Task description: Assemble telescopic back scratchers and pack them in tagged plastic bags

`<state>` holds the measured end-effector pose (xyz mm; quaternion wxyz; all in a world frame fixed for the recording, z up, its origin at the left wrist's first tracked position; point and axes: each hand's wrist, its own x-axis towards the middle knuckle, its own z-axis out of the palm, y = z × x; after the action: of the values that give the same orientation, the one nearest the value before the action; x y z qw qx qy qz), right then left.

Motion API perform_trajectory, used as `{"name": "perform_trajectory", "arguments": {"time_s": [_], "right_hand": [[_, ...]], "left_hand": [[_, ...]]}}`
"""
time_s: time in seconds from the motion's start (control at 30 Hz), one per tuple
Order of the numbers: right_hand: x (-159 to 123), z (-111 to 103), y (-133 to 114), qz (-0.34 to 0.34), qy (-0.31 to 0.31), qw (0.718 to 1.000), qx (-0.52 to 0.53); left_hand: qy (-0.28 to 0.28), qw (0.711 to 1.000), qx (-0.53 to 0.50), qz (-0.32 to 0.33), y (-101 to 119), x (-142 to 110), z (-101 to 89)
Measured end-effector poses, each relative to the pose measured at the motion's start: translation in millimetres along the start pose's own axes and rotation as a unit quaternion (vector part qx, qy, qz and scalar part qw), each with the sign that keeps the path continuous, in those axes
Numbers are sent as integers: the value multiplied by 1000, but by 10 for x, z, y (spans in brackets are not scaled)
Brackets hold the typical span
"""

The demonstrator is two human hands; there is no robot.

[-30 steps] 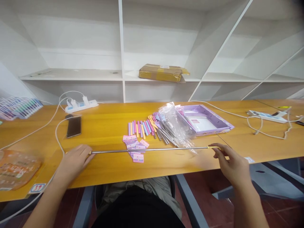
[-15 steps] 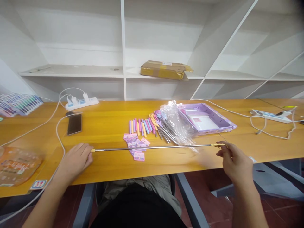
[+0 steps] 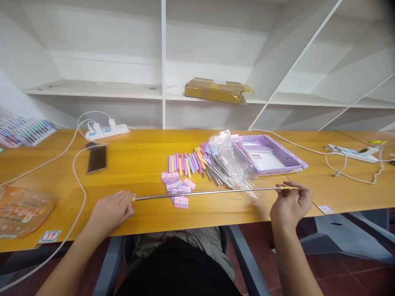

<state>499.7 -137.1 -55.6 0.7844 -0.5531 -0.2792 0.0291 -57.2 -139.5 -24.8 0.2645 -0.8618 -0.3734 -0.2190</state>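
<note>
An extended telescopic back scratcher point(image 3: 210, 192) stretches between my hands, its thin metal rod level above the table. My left hand point(image 3: 113, 209) is closed round its yellow handle, most of which is hidden in the fist. At the other end, the fingers of my right hand point(image 3: 291, 201) pinch the yellow head. Behind the rod lie a pile of back scratchers point(image 3: 212, 164) with coloured hand-shaped heads and a row of pastel handles point(image 3: 185, 163). Pink and purple cards point(image 3: 181, 202) are spread partly beneath the rod.
Clear plastic bags point(image 3: 236, 164) lie against a purple tray point(image 3: 271, 169) holding packets. Leftward are a phone point(image 3: 97, 158), a power strip point(image 3: 106, 132) with cables and an orange bag point(image 3: 26, 211). A second power strip point(image 3: 352, 153) is at right. A taped carton point(image 3: 216, 90) rests on the shelf.
My left hand has moved right with the handle. My right hand has turned, its wrist now lower and further in. The hands are closer together than before.
</note>
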Motion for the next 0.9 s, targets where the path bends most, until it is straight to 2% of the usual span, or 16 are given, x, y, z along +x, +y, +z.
{"name": "perform_trajectory", "arguments": {"time_s": [0.07, 0.17, 0.2, 0.27, 0.33, 0.4, 0.47, 0.57, 0.67, 0.77, 0.9], "right_hand": [[-290, 174, -162, -26, -46, 999, -13], [-1019, 437, -394, -93, -192, 976, -41], [-1286, 505, -445, -126, -276, 953, -29], [-1732, 589, -485, -180, -423, 888, -9], [-1972, 603, -450, -212, -510, 834, -3], [-2003, 579, -388, -203, -549, 810, -28], [-1912, 556, -351, -159, -573, 800, -75], [-1750, 561, -378, -109, -602, 781, -121], [-1668, 593, -450, -91, -618, 770, -132], [-1657, 613, -498, -81, -628, 761, -142], [-1675, 619, -508, -96, -635, 751, -153]], "left_hand": [[12, 1000, -20, -6, 149, 118, 21], [8, 998, -50, -30, 518, 378, 113], [-4, 997, -60, -37, 638, 462, 152], [-19, 997, -66, -43, 804, 583, 229], [-27, 997, -61, -50, 844, 621, 291], [-60, 994, -68, -53, 800, 595, 335], [-124, 986, -95, -61, 749, 551, 360], [-228, 959, -136, -96, 747, 528, 371], [-298, 934, -157, -119, 797, 560, 362], [-326, 924, -165, -115, 815, 595, 351], [-334, 921, -170, -107, 791, 612, 352]]}}
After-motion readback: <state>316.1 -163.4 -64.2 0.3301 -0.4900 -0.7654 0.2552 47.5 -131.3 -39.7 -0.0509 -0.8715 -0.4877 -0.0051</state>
